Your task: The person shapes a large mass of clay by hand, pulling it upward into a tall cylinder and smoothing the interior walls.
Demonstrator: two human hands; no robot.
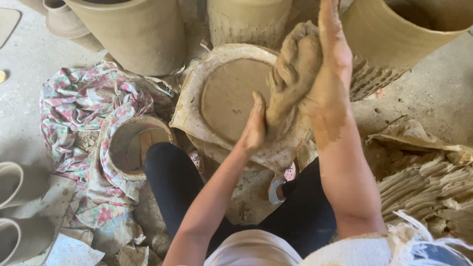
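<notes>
Between my two palms stands a thick lump of brown clay [293, 74], rolled into an upright coil. My left hand [254, 125] presses its lower side, fingers flat against it. My right hand [331, 59] lies flat along the clay's right side, fingers pointing up, smeared with clay. Below the lump a round flat clay disc [229, 96] rests on a worn, cloth-covered board [192, 106] on the ground. My legs in dark trousers stretch toward the board.
Large unfired clay pots stand at the top left [133, 29], top middle [249, 19] and top right [394, 34]. A small clay ring pot [135, 148] sits wrapped in flowered cloth [79, 103]. Clay coils [428, 187] are piled on the right. Pale vessels [15, 207] lie at the left edge.
</notes>
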